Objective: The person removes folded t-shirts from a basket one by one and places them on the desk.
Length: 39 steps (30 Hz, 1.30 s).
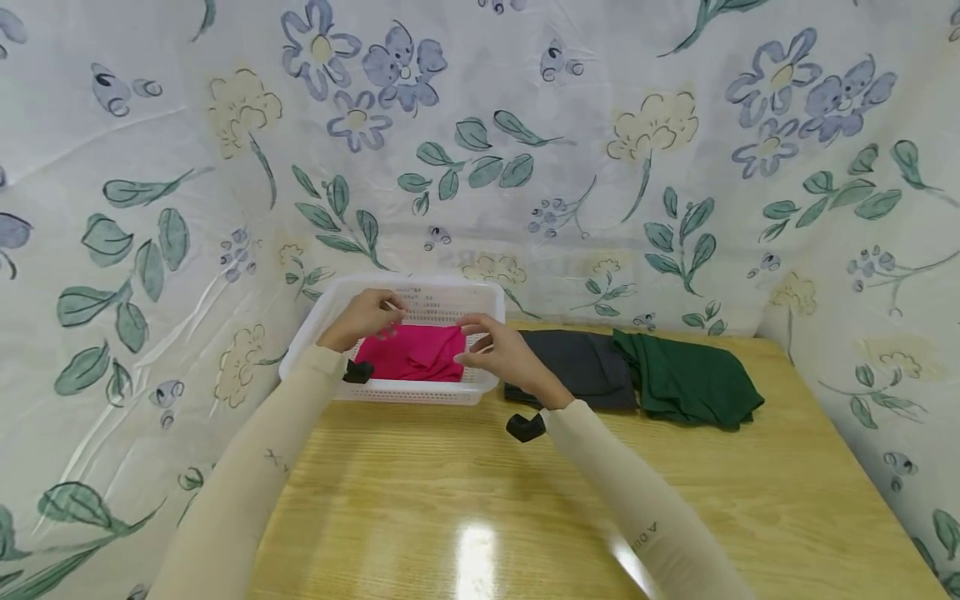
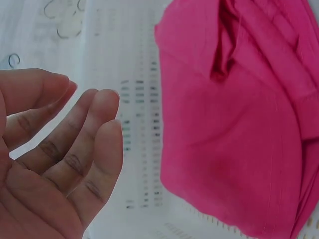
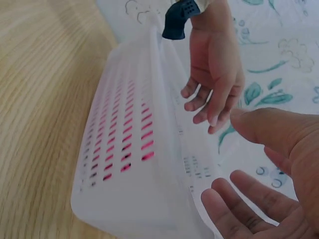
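Note:
A folded bright pink cloth [image 1: 412,353] lies inside a white plastic basket [image 1: 420,392] with slotted walls. Above the basket's left part hovers my left hand [image 1: 368,317], its fingers loosely bent and holding nothing. In the left wrist view that hand [image 2: 65,149] is apart from the pink cloth [image 2: 224,139]. My right hand [image 1: 498,354] is over the basket's right rim, thumb and fingers spread with nothing between them. The right wrist view has my right hand [image 3: 274,184] beside the basket wall [image 3: 124,149], facing the left hand [image 3: 214,79].
Right of the basket, a folded dark grey cloth [image 1: 577,367] lies on the wooden table [image 1: 420,483]. A green cloth [image 1: 693,379] lies beside it, touching its edge. A flower-printed sheet [image 1: 480,200] hangs behind and at both sides.

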### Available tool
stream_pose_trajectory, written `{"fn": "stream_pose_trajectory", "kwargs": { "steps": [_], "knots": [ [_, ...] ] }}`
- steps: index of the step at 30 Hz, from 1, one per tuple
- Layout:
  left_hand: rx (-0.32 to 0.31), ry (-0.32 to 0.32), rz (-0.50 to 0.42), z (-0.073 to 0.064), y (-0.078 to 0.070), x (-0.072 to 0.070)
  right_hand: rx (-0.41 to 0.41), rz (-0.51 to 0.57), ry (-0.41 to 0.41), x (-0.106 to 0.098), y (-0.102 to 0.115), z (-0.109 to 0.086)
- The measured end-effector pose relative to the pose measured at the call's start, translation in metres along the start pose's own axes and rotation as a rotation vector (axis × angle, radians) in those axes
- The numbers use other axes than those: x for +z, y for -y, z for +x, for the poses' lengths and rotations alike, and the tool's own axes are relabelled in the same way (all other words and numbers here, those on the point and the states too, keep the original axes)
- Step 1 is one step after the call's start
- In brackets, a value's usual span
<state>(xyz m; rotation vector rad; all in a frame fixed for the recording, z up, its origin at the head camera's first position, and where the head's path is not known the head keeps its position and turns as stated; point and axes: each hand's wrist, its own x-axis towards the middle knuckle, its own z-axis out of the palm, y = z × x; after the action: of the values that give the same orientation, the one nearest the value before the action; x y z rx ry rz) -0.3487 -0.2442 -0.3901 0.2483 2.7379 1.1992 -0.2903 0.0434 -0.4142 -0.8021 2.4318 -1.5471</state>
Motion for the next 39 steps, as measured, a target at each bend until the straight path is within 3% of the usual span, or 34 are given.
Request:
{"fn": "stream_pose_trajectory", "kwargs": {
  "steps": [10, 16, 22, 27, 34, 39],
  "knots": [
    [-0.076, -0.009, -0.005, 0.004, 0.016, -0.011, 0.112, -0.001, 0.011, 0.023, 0.007, 0.017],
    [-0.131, 0.003, -0.012, 0.007, 0.029, -0.012, 0.133, -0.056, 0.028, 0.032, 0.014, 0.024],
    [-0.185, 0.055, 0.016, 0.007, 0.035, -0.015, 0.141, -0.172, 0.042, 0.041, 0.011, 0.036],
    [-0.230, 0.122, 0.029, 0.008, 0.040, -0.018, 0.196, -0.244, 0.071, 0.048, 0.012, 0.045],
    [-0.275, 0.206, 0.041, 0.007, 0.042, -0.018, 0.313, -0.214, 0.072, 0.060, 0.012, 0.057],
    [-0.267, 0.260, 0.119, 0.009, 0.042, -0.014, 0.431, -0.128, 0.047, 0.064, 0.005, 0.061]
  ]
}}
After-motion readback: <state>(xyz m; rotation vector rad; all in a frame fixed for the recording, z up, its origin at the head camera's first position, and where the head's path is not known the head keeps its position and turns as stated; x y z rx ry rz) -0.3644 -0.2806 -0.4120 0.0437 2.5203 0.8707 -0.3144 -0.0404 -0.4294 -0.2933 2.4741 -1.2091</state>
